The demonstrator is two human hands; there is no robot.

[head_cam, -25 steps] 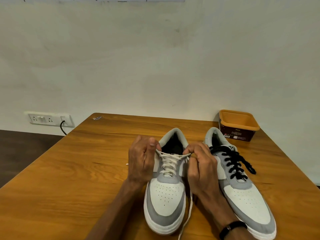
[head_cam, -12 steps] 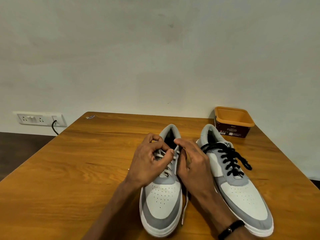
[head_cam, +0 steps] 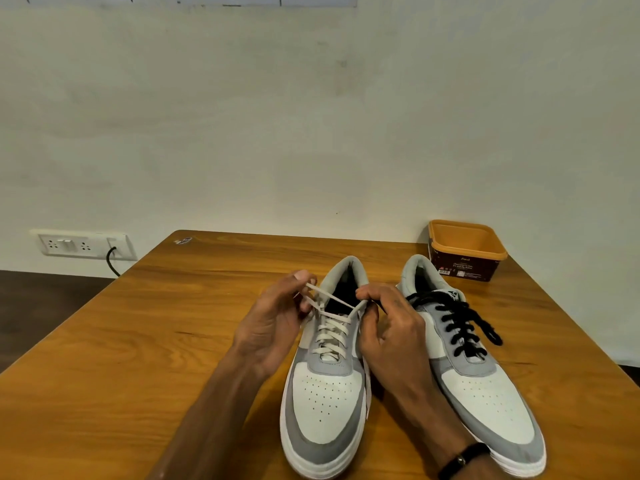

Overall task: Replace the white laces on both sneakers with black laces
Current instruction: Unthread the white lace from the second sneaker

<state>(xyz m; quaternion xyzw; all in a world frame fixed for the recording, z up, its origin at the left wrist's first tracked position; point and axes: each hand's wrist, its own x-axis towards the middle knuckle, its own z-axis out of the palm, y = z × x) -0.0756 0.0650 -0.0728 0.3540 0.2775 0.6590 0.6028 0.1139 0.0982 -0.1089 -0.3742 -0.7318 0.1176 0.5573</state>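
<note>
L fingers (head_cam: 304,284) pinch the white lace (head_cam: 330,327) at the top-left of the left shoe (head_cam: 325,393); thumb and forefinger are curled on a strand that runs taut from them across the shoe mouth to the right-side top eyelet. L hand (head_cam: 273,323) sits just beside the shoe's left collar, wrist toward the camera. R fingers (head_cam: 372,294) are curled at the right-side top eyelet, touching the lace where it enters; R hand (head_cam: 394,337) lies between the two shoes. Can't tell if R actually pinches the lace or only braces the eyelet flap.

Key relation: the taut strand's long axis runs left-right and a bit away from the camera, from R fingers up to L fingers. So the pull-out goes toward the L hand, up and to the left, w/ R holding the shoe down. L is the hand that has the free part. Lower crossings are still threaded, running down the tongue toward the toe; a loose lace end trails along the shoe's right side onto the desk (head_cam: 156,358).

Right shoe (head_cam: 485,386) already carries a black lace (head_cam: 457,327), so approx half done by my read. Orange tub (head_cam: 467,249) sits at the far right corner, well apart from both hands.
</note>
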